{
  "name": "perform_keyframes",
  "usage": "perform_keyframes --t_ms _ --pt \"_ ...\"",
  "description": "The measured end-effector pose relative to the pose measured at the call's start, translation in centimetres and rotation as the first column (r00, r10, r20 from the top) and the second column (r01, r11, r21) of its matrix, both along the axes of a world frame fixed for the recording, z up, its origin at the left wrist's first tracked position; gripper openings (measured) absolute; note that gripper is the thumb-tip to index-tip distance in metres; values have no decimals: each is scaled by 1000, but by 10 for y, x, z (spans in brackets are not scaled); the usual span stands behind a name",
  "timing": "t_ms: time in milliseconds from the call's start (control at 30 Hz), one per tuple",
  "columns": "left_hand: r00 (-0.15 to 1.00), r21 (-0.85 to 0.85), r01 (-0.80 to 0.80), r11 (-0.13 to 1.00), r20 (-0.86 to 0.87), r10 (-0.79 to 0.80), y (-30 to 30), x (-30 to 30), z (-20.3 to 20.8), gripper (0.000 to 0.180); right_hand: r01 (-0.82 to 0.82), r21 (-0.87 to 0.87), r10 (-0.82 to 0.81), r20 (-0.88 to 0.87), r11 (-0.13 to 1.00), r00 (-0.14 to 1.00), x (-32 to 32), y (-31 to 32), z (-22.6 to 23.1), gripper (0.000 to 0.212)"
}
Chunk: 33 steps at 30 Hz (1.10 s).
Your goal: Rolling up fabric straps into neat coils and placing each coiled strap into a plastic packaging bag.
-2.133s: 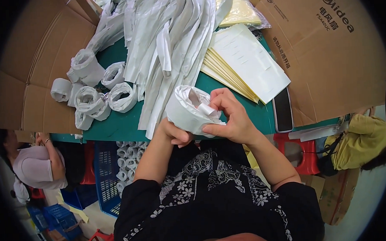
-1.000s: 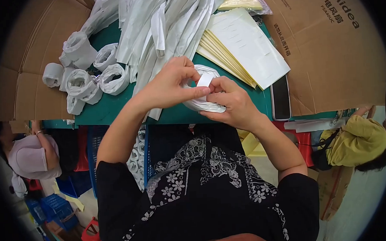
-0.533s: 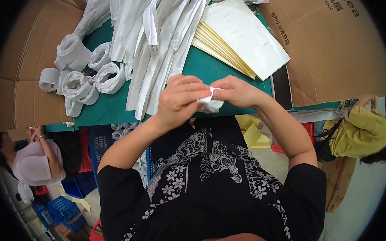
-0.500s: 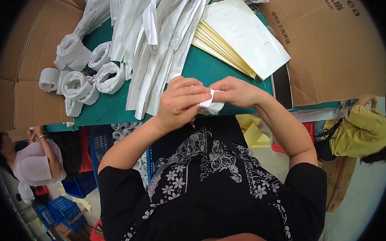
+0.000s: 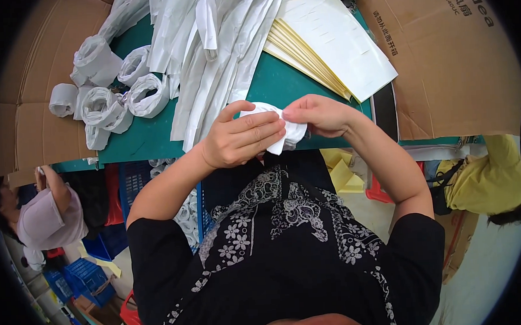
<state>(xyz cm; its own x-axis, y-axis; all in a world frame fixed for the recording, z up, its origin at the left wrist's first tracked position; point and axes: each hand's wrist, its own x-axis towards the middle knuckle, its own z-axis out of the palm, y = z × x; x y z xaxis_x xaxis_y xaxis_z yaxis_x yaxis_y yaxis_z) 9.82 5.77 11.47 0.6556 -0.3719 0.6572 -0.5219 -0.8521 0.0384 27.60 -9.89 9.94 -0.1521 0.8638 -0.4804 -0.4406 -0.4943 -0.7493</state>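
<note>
White roll, twelve o'clock, between left hand and right hand; seems unfinished. Left: three fingers together across it, thumb hidden, grip can't be told. Right: fingertips pinch its edge. Ten o'clock: rolls, apparently done. Eleven: loose strips, apparently left.

Workshop: green worktable, blue crates, co-workers.
</note>
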Motion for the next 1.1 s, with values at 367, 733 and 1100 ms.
perform_keyframes --t_ms 367,733,1100 --pt "963 -79 -172 982 -222 150 11 -5 14 27 215 12 -215 87 976 973 -19 17 2 15" --pt "982 334 -128 934 -88 166 9 -9 31 17 336 -14 -335 47 942 941 -51 28 2 16" --pt "840 45 -540 841 101 534 73 -37 41 31 179 675 -698 682 716 219 -52 19 45 20"
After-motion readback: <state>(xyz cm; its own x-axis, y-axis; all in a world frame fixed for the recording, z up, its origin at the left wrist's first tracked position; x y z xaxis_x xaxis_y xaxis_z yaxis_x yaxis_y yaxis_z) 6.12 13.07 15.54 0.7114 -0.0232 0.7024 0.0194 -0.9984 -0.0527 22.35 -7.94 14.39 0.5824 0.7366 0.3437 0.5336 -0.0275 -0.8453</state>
